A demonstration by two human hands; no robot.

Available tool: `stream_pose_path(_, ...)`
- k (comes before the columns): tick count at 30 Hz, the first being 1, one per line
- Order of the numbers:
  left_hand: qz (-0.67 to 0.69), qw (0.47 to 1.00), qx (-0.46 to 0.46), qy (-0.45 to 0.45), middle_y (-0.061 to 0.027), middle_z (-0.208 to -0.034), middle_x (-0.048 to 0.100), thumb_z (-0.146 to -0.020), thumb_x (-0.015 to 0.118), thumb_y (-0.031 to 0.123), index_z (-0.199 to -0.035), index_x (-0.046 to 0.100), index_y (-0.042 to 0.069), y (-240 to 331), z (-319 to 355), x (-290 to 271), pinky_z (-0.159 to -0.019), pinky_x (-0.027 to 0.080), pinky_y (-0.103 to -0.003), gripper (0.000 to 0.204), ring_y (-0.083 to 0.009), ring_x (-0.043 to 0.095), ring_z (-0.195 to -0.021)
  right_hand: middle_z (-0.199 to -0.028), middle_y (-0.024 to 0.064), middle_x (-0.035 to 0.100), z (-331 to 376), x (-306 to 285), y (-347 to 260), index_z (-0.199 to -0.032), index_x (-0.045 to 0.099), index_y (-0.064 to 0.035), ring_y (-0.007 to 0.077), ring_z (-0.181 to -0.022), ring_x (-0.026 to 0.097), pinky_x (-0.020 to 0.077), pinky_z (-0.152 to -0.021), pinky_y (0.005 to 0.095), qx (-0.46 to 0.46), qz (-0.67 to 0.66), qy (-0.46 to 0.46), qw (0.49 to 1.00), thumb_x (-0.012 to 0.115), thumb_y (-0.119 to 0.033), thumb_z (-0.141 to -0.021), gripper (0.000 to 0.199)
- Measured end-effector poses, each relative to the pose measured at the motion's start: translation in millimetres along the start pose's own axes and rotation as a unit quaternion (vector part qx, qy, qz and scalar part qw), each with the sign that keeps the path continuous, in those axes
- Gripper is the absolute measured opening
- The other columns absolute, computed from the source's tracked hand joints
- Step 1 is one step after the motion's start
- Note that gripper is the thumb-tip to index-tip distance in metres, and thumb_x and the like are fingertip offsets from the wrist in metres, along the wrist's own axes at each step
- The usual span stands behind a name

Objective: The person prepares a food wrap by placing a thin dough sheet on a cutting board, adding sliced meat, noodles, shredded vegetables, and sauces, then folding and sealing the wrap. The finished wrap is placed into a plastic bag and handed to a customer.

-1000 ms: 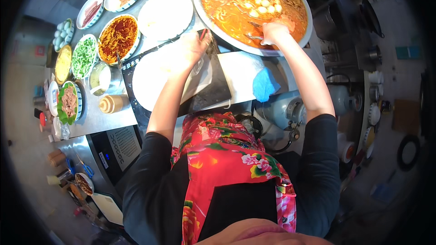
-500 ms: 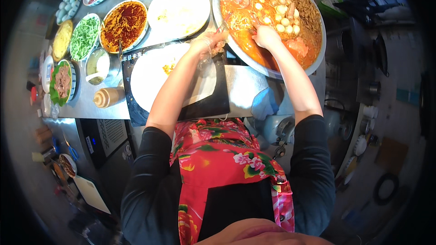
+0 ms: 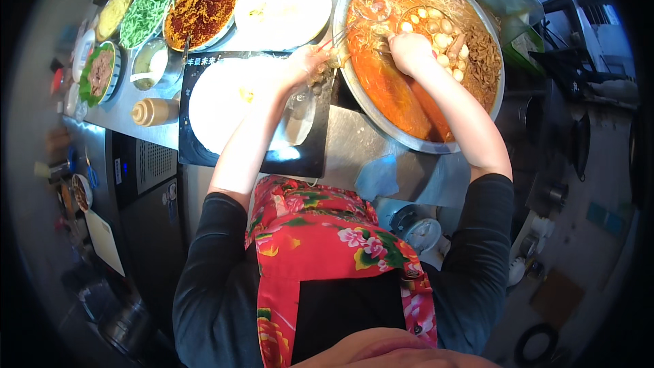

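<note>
over the last second the right hand (image 3: 411,53) has shifted from near the front rim of the large metal basin (image 3: 443,147) to a spot left of what look like peeled quail eggs (image 3: 443,42). its fingers are curled closed, seemingly around a metal utensil (image 3: 383,52), most of it hidden by the hand; the visible part is at the red-orange broth (image 3: 385,85), and i cannot tell how deep it goes.

the left hand (image 3: 306,68) has come closer to the basin too. it was over the black slab (image 3: 306,160) and now sits right by the basin's left rim, bent around some clear plastic (image 3: 338,56); something thin and red (image 3: 330,42) sticks out past the fingers, too small to name. the exact grip is hard to make out.

the change puts the two hands near each other, with the plastic just beside the broth, so the work in hand seems centred on that left part of the basin. the round white surface (image 3: 221,105) on the slab stays behind the left forearm, orange-yellow bits (image 3: 246,95) of food showing on it. the worktop (image 3: 344,153) carries it all.
</note>
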State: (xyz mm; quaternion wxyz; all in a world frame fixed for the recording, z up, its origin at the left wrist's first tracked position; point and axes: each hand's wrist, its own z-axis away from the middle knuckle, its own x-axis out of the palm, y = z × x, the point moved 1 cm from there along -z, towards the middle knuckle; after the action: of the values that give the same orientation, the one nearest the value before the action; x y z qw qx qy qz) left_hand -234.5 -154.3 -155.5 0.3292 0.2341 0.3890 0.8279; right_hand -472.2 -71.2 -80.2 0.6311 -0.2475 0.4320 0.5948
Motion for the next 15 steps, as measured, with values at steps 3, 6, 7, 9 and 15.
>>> stream_pose_path(3,0.067,0.998,-0.007,-0.012,0.0061,-0.068,0.05,-0.103,0.058,0.024,-0.097,0.062,0.009,0,7,0,-0.048,0.031,-0.023,0.016,-0.0052,0.042,-0.055,-0.101,0.0207,0.072,-2,3,15,-0.118,0.067,-0.0061,0.0357,-0.094,0.071,0.0569,-0.081,0.0482,-0.037,-0.028,-0.019,0.999,0.06,-0.016,-0.092,0.028)
stream_pose_path(6,0.043,0.999,-0.003,0.025,0.0065,-0.068,0.05,-0.104,0.058,0.024,-0.094,0.061,0.011,-4,10,0,-0.047,0.031,-0.023,0.017,-0.0048,0.041,-0.054,-0.098,0.0207,0.072,25,2,45,-0.129,0.064,-0.0109,0.0367,-0.095,0.07,0.0547,-0.085,0.0471,-0.05,-0.114,0.012,0.992,0.067,-0.02,-0.09,0.04)
stream_pose_path(7,0.03,0.999,0.0,0.023,0.0066,-0.067,0.05,-0.104,0.057,0.025,-0.094,0.061,0.011,-5,10,0,-0.047,0.031,-0.023,0.017,-0.0048,0.041,-0.053,-0.097,0.0208,0.072,37,0,53,-0.129,0.064,-0.0101,0.0366,-0.095,0.07,0.0545,-0.084,0.0471,-0.045,-0.114,0.018,0.992,0.067,-0.02,-0.09,0.04)
stream_pose_path(9,0.007,1.0,0.011,0.018,0.0067,-0.066,0.05,-0.104,0.057,0.025,-0.094,0.061,0.011,-9,8,-1,-0.046,0.031,-0.023,0.018,-0.0047,0.041,-0.052,-0.096,0.0208,0.072,57,-4,60,-0.128,0.063,-0.009,0.0367,-0.095,0.069,0.0542,-0.084,0.0472,-0.04,-0.116,0.026,0.992,0.068,-0.021,-0.091,0.04)
stream_pose_path(15,0.021,0.999,0.02,-0.033,0.0059,-0.063,0.051,-0.102,0.061,0.026,-0.091,0.063,0.01,-13,-6,-9,-0.045,0.033,-0.022,0.02,-0.0047,0.042,-0.049,-0.096,0.0201,0.072,86,-28,50,-0.125,0.064,-0.0073,0.0367,-0.093,0.069,0.0539,-0.083,0.0469,-0.008,-0.125,0.024,0.992,0.068,-0.021,-0.091,0.037)
